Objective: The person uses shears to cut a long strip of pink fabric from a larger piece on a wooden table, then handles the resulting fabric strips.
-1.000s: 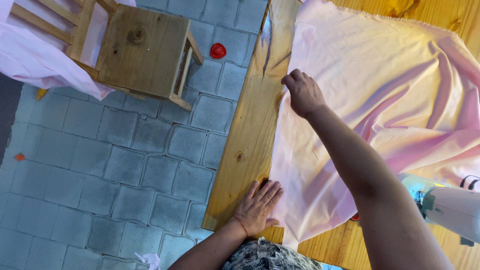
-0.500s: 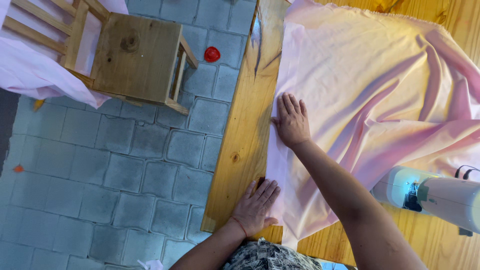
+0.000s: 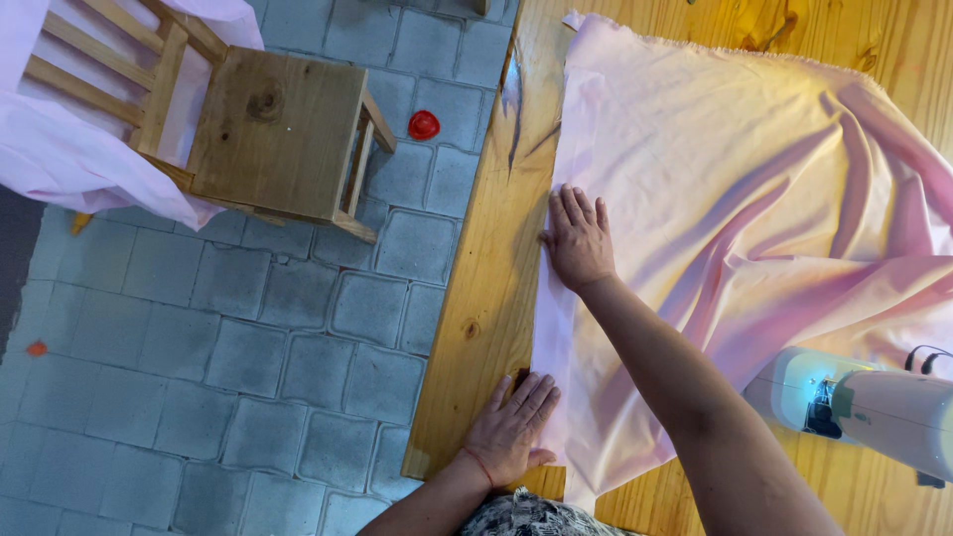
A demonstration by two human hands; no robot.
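Observation:
A large pale pink cloth (image 3: 754, 208) lies spread over a wooden table (image 3: 491, 288), rumpled toward the right. My right hand (image 3: 579, 238) rests flat, fingers apart, on the cloth's left edge. Nearer to me, my left hand (image 3: 511, 429) presses flat on the table's near corner, its fingertips touching the same edge of the cloth. Neither hand grips anything.
A white sewing machine (image 3: 874, 407) stands on the table at the lower right. On the grey paved floor to the left is a wooden chair (image 3: 273, 134) with pink cloth (image 3: 69, 149) draped over it, and a small red object (image 3: 424, 125) beside it.
My right hand slid back along the cloth's left edge toward me and went from a pinch to lying flat. The left hand stayed put.

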